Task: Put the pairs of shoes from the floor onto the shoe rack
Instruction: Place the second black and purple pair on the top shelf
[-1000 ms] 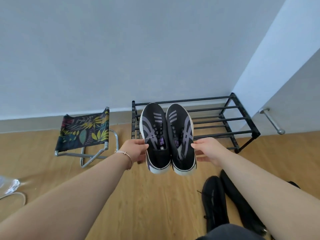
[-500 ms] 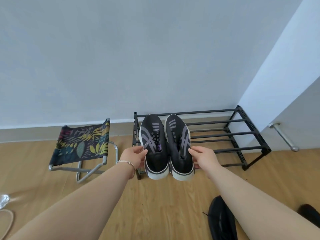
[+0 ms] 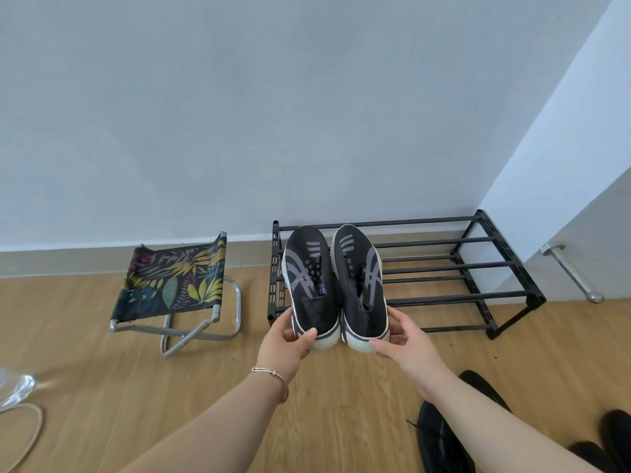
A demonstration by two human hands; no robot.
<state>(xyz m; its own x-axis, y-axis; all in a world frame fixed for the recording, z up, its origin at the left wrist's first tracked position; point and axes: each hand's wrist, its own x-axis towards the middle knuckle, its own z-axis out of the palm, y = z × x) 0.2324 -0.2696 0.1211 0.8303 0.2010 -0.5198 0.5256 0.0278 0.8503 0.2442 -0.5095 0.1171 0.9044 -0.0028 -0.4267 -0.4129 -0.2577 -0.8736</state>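
Observation:
A pair of black sneakers with grey stripes and white soles lies side by side on the left end of the black shoe rack [image 3: 444, 268], toes toward the wall. My left hand [image 3: 286, 343] grips the heel of the left sneaker [image 3: 309, 281]. My right hand [image 3: 406, 339] grips the heel of the right sneaker [image 3: 360, 281]. Both heels stick out past the rack's front bar. On the floor at the lower right lie black shoes [image 3: 440, 438], partly hidden by my right forearm, and another dark shoe [image 3: 614, 435] at the frame's edge.
A folding stool [image 3: 170, 281] with leaf-print fabric stands left of the rack. The rack sits against a pale wall, in a corner on its right with a metal door stop [image 3: 573, 274]. A clear object [image 3: 17, 390] and a hoop lie on the wood floor at far left.
The sneakers moved forward and down from above the floor onto the rack's left end. My hands slid from the sneakers' sides back to their heels.

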